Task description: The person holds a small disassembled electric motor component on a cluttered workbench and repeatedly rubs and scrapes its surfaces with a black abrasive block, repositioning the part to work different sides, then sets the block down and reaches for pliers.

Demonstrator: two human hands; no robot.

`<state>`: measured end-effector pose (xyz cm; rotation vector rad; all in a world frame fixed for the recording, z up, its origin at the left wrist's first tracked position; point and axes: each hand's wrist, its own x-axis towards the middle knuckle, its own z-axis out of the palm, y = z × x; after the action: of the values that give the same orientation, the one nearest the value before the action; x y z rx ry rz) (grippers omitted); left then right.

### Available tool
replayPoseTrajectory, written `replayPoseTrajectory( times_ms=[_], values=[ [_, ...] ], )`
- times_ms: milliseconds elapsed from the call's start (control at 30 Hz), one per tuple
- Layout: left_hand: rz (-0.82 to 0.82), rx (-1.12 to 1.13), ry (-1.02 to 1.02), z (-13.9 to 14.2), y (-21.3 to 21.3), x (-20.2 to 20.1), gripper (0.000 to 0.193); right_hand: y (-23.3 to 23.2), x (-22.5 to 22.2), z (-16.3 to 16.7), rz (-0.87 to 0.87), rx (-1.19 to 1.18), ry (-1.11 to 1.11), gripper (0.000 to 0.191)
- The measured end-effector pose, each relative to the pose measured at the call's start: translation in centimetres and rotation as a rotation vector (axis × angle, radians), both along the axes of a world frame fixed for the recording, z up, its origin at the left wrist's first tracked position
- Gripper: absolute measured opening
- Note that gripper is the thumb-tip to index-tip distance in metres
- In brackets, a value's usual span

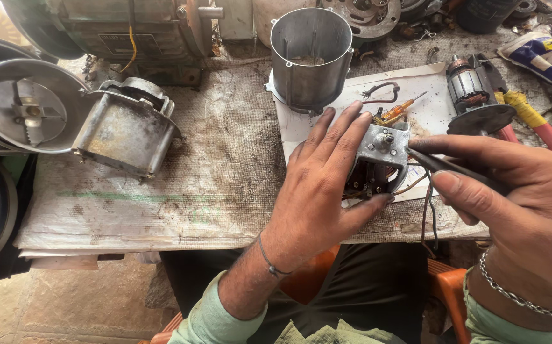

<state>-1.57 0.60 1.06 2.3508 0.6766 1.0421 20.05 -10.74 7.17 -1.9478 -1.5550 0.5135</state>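
Head view, looking down on a grimy workbench covered with woven sacking point(225, 172): the left hand point(324, 178) grips a small motor assembly point(378, 162), a grey metal bracket with a stub shaft on top and dark windings underneath. The fingers point(346, 124) lie spread over its left face and upper edge, while the thumb presses in from below, so the part sits pinched between thumb and fingers, held just above a sheet of white paper point(429, 108). The right hand point(511, 197) is closed around a thin dark tool point(454, 167), held between thumb and forefinger; its tip touches the right side of the bracket. Thin wires point(427, 216) hang from the assembly down past the bench edge, between the two hands. Behind the assembly, on the paper, stands an upright open metal cylinder point(311, 57), and to its right lies a motor armature point(470, 89). A small orange-handled screwdriver point(400, 108) rests just beyond the fingertips. Well to the left sits a grey metal housing point(126, 127).
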Motion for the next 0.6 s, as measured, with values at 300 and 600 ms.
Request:
replayPoseTrajectory(
  times_ms=[300, 600],
  values=[
    [-0.001, 0.016, -0.093, -0.6, 0.0, 0.5, 0.099, 0.1, -0.2, -0.6, 0.088, 0.059, 0.521, 0.040],
    [0.214, 0.145, -0.051, -0.6, -0.8, 1.2, 0.090, 0.6, 1.4, -1.1, 0.217, -0.039, 1.103, 0.042]
  ],
)
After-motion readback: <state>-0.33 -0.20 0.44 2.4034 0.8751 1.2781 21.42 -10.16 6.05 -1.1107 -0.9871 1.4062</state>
